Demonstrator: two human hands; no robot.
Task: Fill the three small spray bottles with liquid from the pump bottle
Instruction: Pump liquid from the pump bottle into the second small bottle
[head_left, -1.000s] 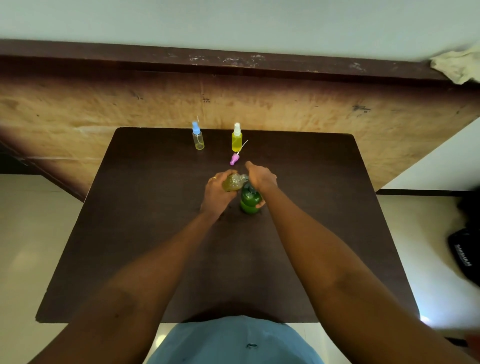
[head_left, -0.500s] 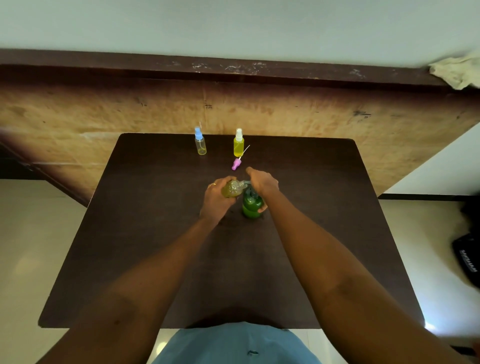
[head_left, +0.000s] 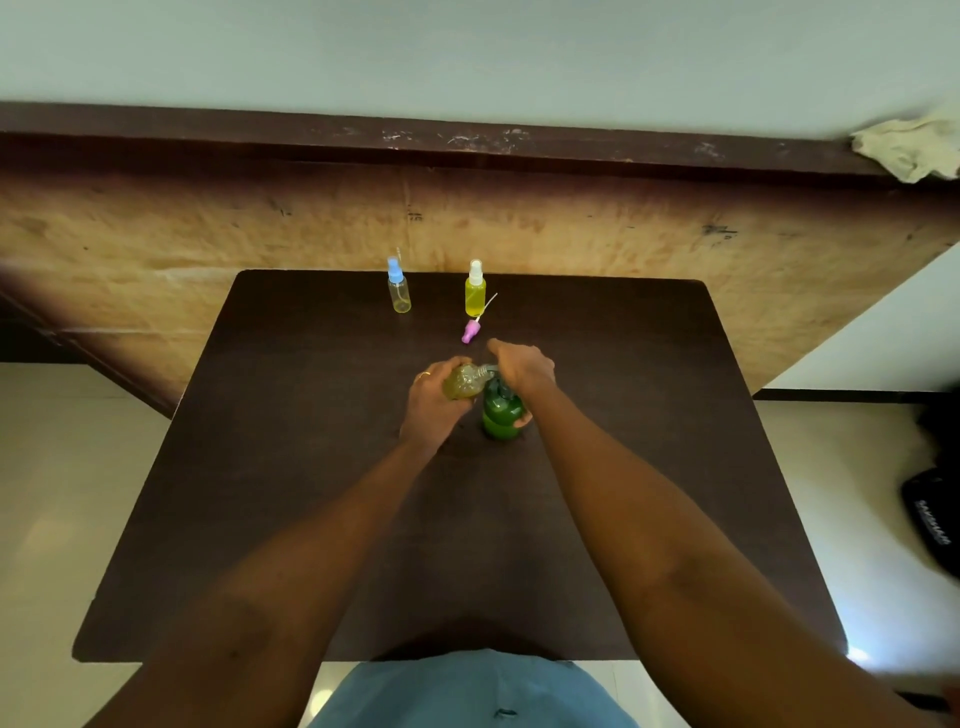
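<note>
Nothing shifts since earlier: left grip (head_left: 434, 402) wraps our small clear spray bottle (head_left: 464, 382), tilted to catch liquid; right grip (head_left: 522, 366) clasps the green plastic pump bottle (head_left: 501, 413).

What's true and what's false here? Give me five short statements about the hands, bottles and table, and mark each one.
1. The left hand holds a small clear uncapped spray bottle tilted towards the spout of the green plastic pump bottle. True.
2. The right hand lies flat on the dark brown table. False: it grips the pump bottle's top.
3. A pink spray cap lies loose on the table. True.
4. The blue-capped spray bottle lies on its side. False: it stands upright.
5. The white-capped spray bottle holds more yellow liquid than the blue-capped one. True.
</note>
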